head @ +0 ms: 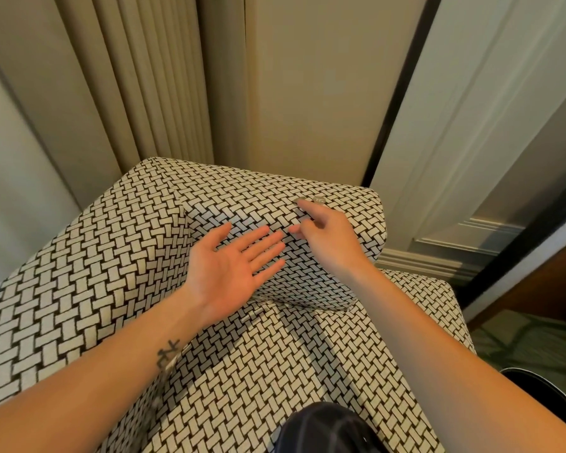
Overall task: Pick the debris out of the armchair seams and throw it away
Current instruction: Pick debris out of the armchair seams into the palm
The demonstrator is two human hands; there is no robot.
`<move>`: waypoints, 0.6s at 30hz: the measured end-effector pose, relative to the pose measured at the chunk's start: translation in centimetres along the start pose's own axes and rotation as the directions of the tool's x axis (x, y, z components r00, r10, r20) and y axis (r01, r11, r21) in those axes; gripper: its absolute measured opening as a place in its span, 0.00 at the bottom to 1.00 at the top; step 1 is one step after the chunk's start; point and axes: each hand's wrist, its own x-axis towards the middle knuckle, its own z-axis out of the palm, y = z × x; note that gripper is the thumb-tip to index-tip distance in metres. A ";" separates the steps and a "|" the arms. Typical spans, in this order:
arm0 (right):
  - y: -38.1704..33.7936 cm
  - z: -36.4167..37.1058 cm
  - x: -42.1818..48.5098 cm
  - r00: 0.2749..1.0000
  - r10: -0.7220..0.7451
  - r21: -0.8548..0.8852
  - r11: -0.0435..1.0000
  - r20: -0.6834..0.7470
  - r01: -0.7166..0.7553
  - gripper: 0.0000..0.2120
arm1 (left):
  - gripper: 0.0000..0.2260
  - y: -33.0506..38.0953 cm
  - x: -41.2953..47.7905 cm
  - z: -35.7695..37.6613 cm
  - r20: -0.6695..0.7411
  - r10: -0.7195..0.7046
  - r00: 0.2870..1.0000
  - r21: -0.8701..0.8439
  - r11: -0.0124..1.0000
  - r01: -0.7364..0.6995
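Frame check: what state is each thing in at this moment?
Left hand: open, palm up, empty.
Right hand: fingers curled, a fingertip at the coins; grip unclear.
Coins: two, lying side by side on top of the armchair, not yet lifted.

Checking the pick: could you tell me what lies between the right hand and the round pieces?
Nothing, by the head view: the right hand reaches the round pieces atop the armchair.
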 end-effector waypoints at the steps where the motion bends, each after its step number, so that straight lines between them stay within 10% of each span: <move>1: 0.0 0.0 -0.2 1.000 -0.007 -0.002 1.000 -0.007 0.007 0.22 | 0.28 0.0 0.0 0.0 -0.003 0.002 1.000 0.002 1.000 -0.002; 18: 3.1 3.1 -3.5 0.997 0.008 0.233 0.972 -0.078 0.010 0.18 | 0.27 -0.4 0.0 -0.8 -0.149 0.086 0.985 0.122 0.990 -0.068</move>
